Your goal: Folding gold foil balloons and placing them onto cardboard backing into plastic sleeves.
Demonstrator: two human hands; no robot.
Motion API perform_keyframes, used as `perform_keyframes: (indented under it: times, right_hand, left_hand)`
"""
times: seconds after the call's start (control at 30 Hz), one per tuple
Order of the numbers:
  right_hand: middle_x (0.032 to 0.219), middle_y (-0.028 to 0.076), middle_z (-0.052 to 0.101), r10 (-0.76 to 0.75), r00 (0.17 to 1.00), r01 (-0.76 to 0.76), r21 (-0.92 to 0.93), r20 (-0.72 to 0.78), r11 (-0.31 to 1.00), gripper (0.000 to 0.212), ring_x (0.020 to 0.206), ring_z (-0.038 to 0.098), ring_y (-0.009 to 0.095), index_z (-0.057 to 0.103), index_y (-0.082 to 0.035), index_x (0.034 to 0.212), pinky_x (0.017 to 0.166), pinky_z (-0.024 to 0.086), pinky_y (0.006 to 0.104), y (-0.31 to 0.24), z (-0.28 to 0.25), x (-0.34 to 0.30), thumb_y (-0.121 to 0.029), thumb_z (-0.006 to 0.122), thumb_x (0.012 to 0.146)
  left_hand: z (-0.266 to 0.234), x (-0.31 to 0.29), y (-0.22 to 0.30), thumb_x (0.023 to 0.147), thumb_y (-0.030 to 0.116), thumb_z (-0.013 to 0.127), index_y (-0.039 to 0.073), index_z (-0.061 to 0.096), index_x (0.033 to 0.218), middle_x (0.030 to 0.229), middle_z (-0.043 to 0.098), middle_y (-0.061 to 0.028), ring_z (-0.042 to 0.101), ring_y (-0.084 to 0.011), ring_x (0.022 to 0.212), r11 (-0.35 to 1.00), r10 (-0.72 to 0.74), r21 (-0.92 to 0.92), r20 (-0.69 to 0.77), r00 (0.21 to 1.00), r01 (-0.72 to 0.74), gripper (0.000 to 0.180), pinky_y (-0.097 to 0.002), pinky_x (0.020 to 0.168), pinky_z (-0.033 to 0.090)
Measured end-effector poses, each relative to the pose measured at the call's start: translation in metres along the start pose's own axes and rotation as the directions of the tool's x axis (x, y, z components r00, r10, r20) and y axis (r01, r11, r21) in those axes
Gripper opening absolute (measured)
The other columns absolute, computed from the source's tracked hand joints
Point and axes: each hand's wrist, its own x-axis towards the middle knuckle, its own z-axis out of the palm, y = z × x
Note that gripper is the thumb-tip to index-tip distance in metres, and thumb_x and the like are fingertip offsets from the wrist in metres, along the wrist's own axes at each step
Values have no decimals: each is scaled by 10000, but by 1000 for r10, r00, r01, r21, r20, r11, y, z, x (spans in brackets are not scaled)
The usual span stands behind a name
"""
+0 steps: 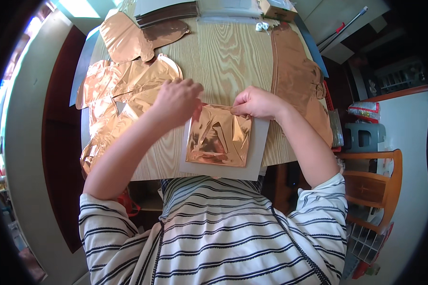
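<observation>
A shiny rose-gold foil balloon, folded flat into a rough square, lies in front of me on a grey board at the table's near edge. My right hand pinches the foil's upper right corner between thumb and fingers. Over the upper left corner, my left hand is curled with its fingers bent down onto the foil; its fingertips are partly hidden. Creases and a slot-like fold run through the middle of the foil.
Unfolded rose-gold foil balloons spread over the left of the wood-grain table; another foil balloon lies at the right. Along the far edge sit a stack of dark-edged sheets and a cardboard box. A wooden chair stands at right.
</observation>
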Motion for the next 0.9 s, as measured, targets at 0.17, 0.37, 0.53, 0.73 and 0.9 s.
perform_keyframes:
  times: [0.17,0.37,0.53,0.73,0.9]
  right_hand:
    - [699,22,660,38,996,-33,-75,77,997,149,626,576,96,737,0,831,605,479,286,-5,-8,16,-134,713,891]
    - [686,27,658,156,984,-123,-310,87,943,150,616,580,112,725,-3,806,597,475,283,-18,-14,40,-124,698,891]
    - [754,149,721,99,972,-221,-682,-214,697,253,692,673,319,736,-6,805,693,524,423,-51,-7,9,-257,744,833]
    - [722,141,658,-515,661,-251,-807,-546,534,294,714,643,379,664,-12,786,681,497,497,-4,16,-70,-290,697,876]
    - [705,199,656,75,850,-337,-430,-521,838,407,702,662,392,694,-25,736,645,502,501,16,70,-160,-397,699,899]
  left_hand:
    - [47,-36,46,900,265,696,-11,553,1332,1345,572,-188,528,-360,1291,914,299,-133,-421,856,-384,532,-485,1092,401]
    - [63,-33,43,921,323,674,-50,540,1349,1391,551,-228,498,-405,1324,939,259,-111,-395,882,-326,584,-500,1126,378]
    - [73,-31,38,923,361,664,-57,530,1361,1422,519,-252,481,-421,1341,947,226,-123,-396,890,-296,620,-504,1149,356]
    - [80,-30,37,930,419,643,-46,500,1400,1455,498,-247,455,-420,1371,938,261,-106,-407,875,-329,676,-523,1162,333]
    - [79,-35,35,944,463,610,-32,495,1414,1463,497,-232,449,-414,1378,951,237,-96,-392,889,-296,692,-550,1170,305]
